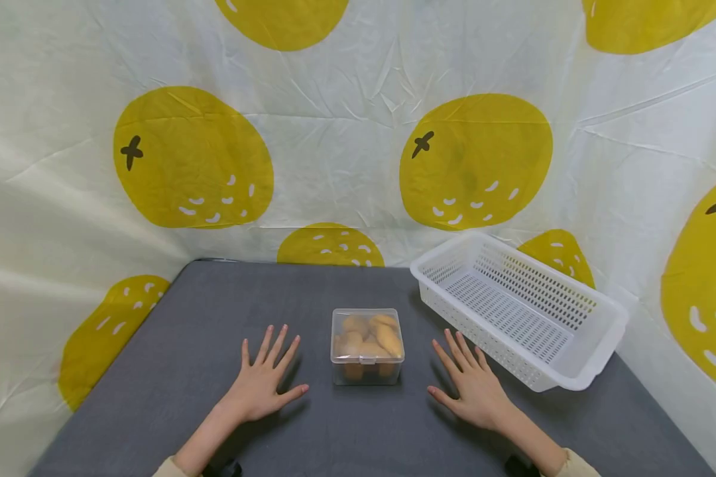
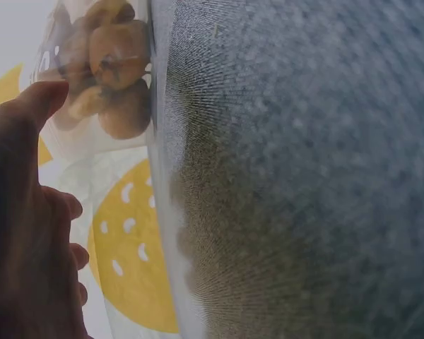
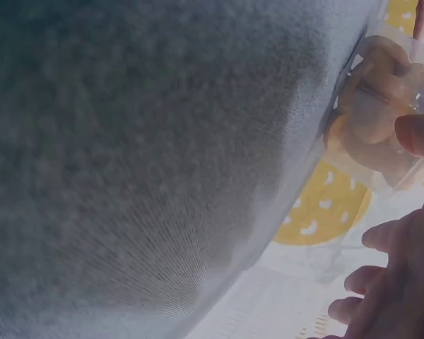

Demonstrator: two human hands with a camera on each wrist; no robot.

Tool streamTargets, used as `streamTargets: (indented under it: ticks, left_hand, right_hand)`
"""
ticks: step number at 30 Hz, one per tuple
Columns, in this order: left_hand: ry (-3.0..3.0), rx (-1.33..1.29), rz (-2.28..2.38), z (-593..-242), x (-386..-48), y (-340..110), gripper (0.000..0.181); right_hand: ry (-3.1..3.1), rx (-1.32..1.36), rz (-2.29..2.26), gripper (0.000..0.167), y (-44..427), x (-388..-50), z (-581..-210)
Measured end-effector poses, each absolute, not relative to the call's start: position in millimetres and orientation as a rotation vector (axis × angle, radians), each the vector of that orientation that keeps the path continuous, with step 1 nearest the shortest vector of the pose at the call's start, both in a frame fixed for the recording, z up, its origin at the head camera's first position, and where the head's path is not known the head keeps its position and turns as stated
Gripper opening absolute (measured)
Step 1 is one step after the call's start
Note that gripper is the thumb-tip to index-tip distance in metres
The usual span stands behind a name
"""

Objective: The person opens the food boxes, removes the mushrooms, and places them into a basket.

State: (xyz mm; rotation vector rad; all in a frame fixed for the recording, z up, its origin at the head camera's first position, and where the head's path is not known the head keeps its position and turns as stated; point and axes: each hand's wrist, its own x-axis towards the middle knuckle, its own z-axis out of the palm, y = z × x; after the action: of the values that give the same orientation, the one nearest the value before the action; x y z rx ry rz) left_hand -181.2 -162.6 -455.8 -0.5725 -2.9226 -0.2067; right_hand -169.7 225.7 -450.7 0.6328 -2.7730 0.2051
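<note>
Dark grey surface, creased white cloth behind and beside the surface, large yellow fruit prints above its far edge and at its sides

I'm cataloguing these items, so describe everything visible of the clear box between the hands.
The clear box looks like see-through plastic, squarish in shape. Its lid is closed, with a small clasp tab on the side facing the person. Inside are several brown, rounded pieces, perhaps baked goods. It stands upright on the dark grey table, between the left hand and the right hand, left of the white basket. Neither hand touches it.
</note>
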Motion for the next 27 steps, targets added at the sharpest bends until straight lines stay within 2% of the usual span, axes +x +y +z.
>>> streamTargets:
  ticks: [19,27]
  left_hand:
    - [-2.902,-0.662,-0.202,-451.0,-175.2,-161.3,0.084]
    - [-2.864,-0.731,-0.268,-444.2,-171.0,-154.1,0.081]
  right_hand:
    - [-2.716,0.688,0.173,0.079,219.7,-167.5,-433.3]
    - [-2.570,0.814,0.177,0.080,209.9,-166.4,-431.2]
